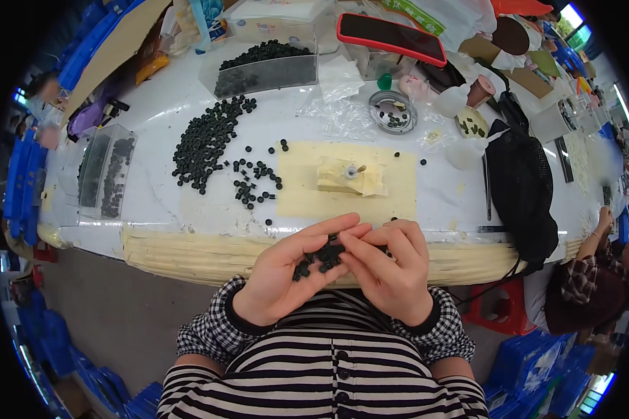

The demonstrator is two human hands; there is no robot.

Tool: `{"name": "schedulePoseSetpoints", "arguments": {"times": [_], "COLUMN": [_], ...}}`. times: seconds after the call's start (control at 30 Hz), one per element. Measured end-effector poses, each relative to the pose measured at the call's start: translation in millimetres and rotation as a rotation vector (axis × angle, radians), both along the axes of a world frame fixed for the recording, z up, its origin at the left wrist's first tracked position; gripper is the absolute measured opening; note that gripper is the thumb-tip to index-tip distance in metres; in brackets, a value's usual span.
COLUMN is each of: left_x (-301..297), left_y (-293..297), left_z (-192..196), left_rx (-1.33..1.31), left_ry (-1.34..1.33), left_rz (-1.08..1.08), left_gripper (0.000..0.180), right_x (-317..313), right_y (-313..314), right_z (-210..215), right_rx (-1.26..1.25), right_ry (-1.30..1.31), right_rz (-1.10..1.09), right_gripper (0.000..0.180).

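My left hand (pixel 286 276) is cupped palm up in front of my chest and holds a small heap of black round parts (pixel 313 261). My right hand (pixel 393 269) meets it from the right, its fingertips pinching among those parts. Both hands hover just off the near table edge (pixel 189 255). On the white table beyond lies a big loose pile of the same black parts (pixel 206 143), with scattered ones (pixel 253 183) beside it. A small taped block with a metal pin (pixel 349 174) stands on a yellowish mat (pixel 300 195).
A clear box full of black parts (pixel 265 68) stands at the back, a clear tray (pixel 105 171) at the left, a round tin (pixel 393 112) behind the mat. A black bag (pixel 521 188) hangs over the right edge. Another person (pixel 583 279) sits at the right. Blue crates line the floor.
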State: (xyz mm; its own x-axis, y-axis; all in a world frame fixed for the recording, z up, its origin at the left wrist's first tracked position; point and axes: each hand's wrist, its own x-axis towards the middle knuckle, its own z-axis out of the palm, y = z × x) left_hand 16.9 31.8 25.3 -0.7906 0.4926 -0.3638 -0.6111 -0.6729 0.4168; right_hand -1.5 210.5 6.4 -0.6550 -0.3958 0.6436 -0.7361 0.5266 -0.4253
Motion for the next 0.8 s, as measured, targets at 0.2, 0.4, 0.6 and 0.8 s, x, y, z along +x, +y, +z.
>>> {"name": "schedulePoseSetpoints", "arguments": {"times": [0.2, 0.4, 0.6, 0.8], "left_x": [-1.0, 0.7, 0.4, 0.7], "left_y": [1.1, -1.2, -1.9, -11.5], "left_z": [-0.1, -8.4, -0.6, -26.6], "left_rx": [-0.013, -0.008, -0.085, -0.011], "left_ry": [-0.025, -0.06, -0.03, 0.12], "left_rz": [-0.071, -0.07, -0.046, -0.088], "left_gripper": [0.044, 0.042, 0.035, 0.025], "right_x": [-3.2, -4.5, -4.8, -2.6], "right_y": [-0.5, -3.9, -5.0, -7.7], "right_z": [0.5, 5.4, 10.2, 11.6], "right_rx": [0.011, -0.003, -0.164, -0.266], "right_ry": [-0.049, -0.057, -0.299, -0.385], "right_rz": [0.01, 0.042, 0.05, 0.097], "right_gripper": [0.034, 0.023, 0.015, 0.014]}}
